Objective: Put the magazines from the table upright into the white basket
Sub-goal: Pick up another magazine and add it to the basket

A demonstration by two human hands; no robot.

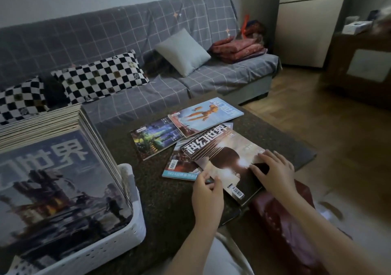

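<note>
Several magazines lie spread on the dark table [165, 202]. On top of the pile is a brown-cover magazine [224, 160] with large white characters. My right hand [273, 169] rests flat on its near right corner. My left hand [207, 190] pinches its near left edge between thumb and fingers. Under it lies a teal-edged magazine [179, 169]. Farther back are a dark blue-green magazine [154, 139] and a light blue magazine [205, 116]. The white perforated basket [131, 228] at the left holds several magazines standing upright, a grey-cover one [59, 181] in front.
A grey checked sofa [211, 82] with checkered pillows [99, 78] and a grey cushion [183, 51] runs behind the table. A dark red bag [283, 217] sits by my right forearm. Wooden floor [317, 109] and a cabinet [361, 63] lie to the right.
</note>
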